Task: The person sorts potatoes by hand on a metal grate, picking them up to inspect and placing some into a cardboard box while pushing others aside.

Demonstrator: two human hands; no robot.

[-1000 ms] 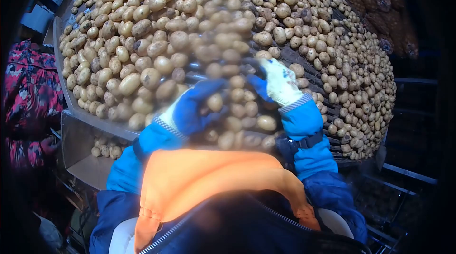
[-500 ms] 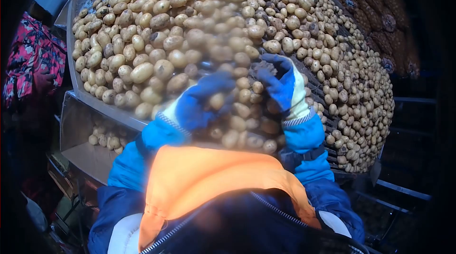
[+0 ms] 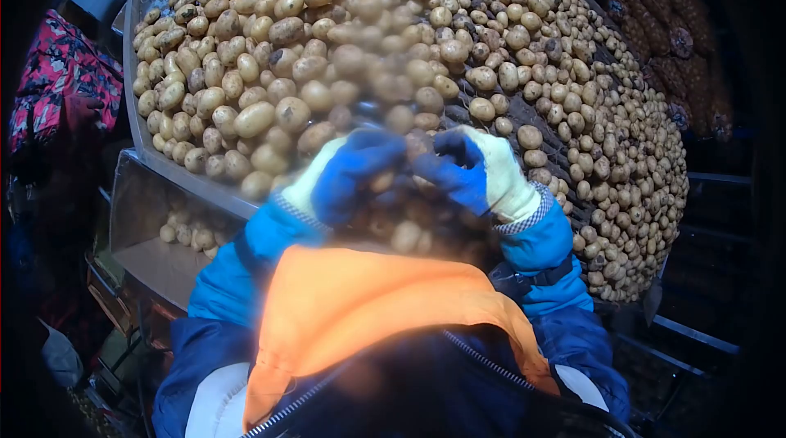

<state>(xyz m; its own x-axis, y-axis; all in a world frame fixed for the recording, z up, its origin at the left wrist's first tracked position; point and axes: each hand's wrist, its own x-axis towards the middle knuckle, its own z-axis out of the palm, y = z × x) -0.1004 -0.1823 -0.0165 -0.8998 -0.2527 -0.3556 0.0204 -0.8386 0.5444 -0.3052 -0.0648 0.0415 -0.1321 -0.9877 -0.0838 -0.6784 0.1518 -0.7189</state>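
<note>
A wide sorting table (image 3: 135,123) carries a dense mass of yellow-brown potatoes (image 3: 270,69). My left hand (image 3: 348,172) and my right hand (image 3: 479,172), both in blue-and-cream work gloves, hover over the potatoes at the near edge. Their curled fingertips almost meet around a blurred potato (image 3: 417,146). That middle patch is smeared, so I cannot make out whether either hand grips anything. My blue sleeves and orange vest (image 3: 368,307) hide the table's front rim.
A metal side chute (image 3: 155,262) below the table's left edge holds several potatoes. A person in red patterned clothing (image 3: 61,78) stands at the far left. Netted sacks of potatoes (image 3: 671,29) are stacked at the upper right. Dark metal framing runs along the right.
My right hand has turned palm-down and drawn in toward my left hand, so the fingertips now nearly touch. The view has shifted slightly, and the potatoes lie lower and closer.
</note>
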